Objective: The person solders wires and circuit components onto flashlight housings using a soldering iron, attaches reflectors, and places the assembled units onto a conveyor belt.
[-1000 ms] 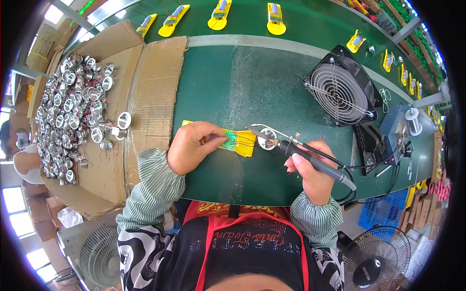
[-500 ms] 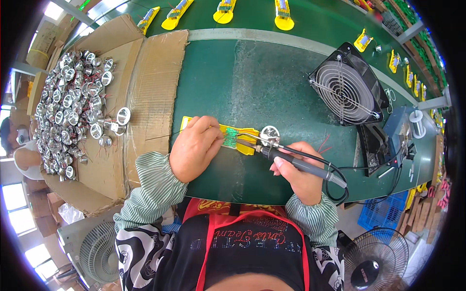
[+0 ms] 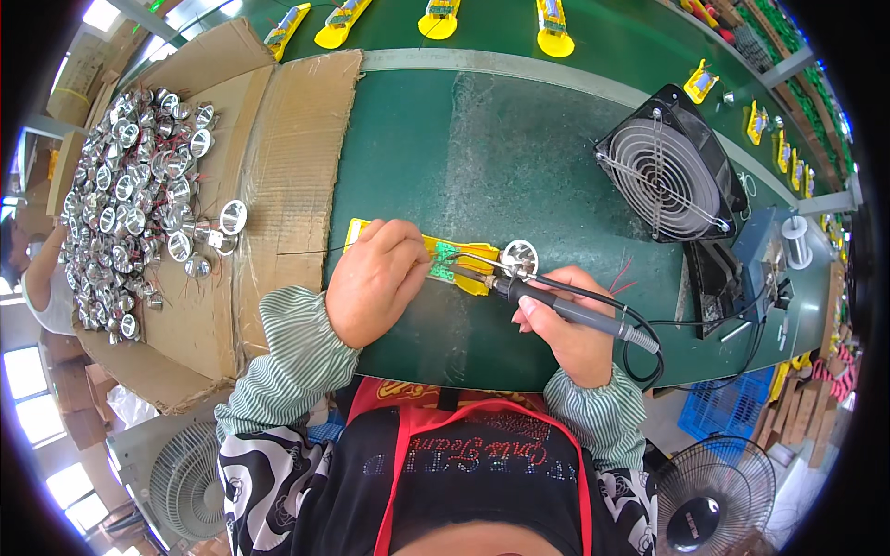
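Note:
A grey-handled soldering iron point(image 3: 593, 318) is gripped in my right hand point(image 3: 579, 338), its metal tip pointing left onto a small green circuit board point(image 3: 443, 261). The board sits in a yellow plastic housing point(image 3: 473, 281) lying flat on the bench. My left hand point(image 3: 375, 283) is closed in a pinch over the housing's left part, and a thin strand shows between its fingertips and the iron's tip. A thin dark wire point(image 3: 311, 251) sticks out to the left beyond that hand. Just right of the housing lies a shiny reflector cup point(image 3: 521, 258), partly behind the iron.
An open cardboard box point(image 3: 297, 167) at left holds many reflector cups point(image 3: 125, 213). A black fan point(image 3: 663, 167) stands at back right, beside a solder spool point(image 3: 795, 243) and the iron's looping cable point(image 3: 640, 366). Yellow housings point(image 3: 554, 32) line the far green belt.
Both hands and the iron stay nearly in place, with the tip at the board. The dark wire's free end has risen slightly. At far left, another person's arm has moved toward the box.

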`<state>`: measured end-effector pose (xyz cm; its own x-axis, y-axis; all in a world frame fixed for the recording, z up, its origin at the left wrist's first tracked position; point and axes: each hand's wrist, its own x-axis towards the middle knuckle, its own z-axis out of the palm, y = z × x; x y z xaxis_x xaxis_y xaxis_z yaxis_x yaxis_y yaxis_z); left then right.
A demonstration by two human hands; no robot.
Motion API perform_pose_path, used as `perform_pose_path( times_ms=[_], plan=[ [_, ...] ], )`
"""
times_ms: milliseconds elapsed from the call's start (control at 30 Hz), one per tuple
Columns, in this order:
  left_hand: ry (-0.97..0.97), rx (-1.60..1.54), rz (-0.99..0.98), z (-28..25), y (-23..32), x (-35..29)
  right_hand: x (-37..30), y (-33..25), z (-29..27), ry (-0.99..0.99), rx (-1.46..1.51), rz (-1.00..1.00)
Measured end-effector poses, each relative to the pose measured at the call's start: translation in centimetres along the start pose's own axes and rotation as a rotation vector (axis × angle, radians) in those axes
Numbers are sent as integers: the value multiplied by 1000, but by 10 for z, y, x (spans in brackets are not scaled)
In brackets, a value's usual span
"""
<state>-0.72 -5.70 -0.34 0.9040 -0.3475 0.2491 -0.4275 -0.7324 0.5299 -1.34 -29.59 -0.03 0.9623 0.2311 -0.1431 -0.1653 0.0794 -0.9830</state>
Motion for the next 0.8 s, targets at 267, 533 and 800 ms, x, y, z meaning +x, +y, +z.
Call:
perform_pose_path(
  times_ms=[267,533,800],
  plan=[
    [-16,-9,-7,-1,1,4,2,1,-6,-33,-56,-32],
    [-38,-15,-2,-3,-1,3,-5,-13,-14,53,-2,-43],
    [-69,-1,-10,-4,2,2,-9,-15,-19,89,28,-8]
  ],
)
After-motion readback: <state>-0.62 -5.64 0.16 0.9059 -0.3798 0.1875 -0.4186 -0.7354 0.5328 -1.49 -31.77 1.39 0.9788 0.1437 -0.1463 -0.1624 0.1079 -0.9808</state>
